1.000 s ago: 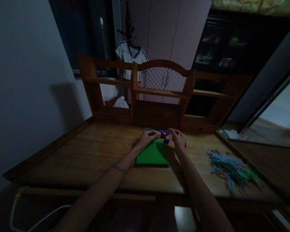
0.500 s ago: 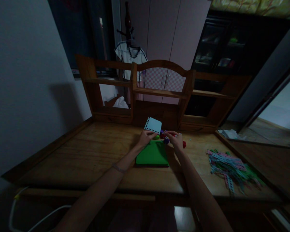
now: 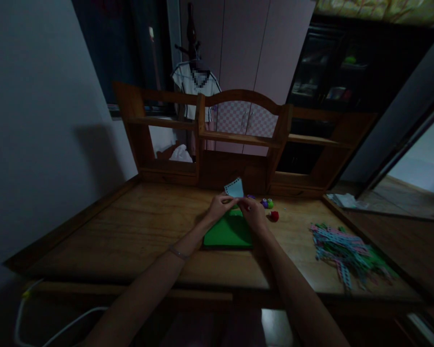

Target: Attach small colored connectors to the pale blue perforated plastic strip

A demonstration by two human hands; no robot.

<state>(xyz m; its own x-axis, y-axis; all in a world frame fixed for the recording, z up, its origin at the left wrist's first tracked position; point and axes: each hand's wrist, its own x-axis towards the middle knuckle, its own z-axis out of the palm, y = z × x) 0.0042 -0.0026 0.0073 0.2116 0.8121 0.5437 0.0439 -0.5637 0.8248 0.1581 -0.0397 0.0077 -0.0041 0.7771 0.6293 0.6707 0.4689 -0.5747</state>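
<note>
I see the left hand (image 3: 220, 206) pinching the lower edge of a pale blue perforated plate (image 3: 235, 188), fingers closed on it, holding it upright. The right hand (image 3: 253, 213) meets it at the plate's base; whether it grips, I cannot tell. A green board (image 3: 227, 233) lies just beneath both hands, small wheels (image 3: 267, 203) just right.

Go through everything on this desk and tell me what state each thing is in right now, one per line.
Left hand: pinching the light blue plate.
Right hand: closed on the same plate from the other side.
Light blue plate: lifted, tilted upright.
Green board: lying flat on the desk.
Small coloured wheels: loose on the desk.
Pile of strips: heaped, untouched.
</note>
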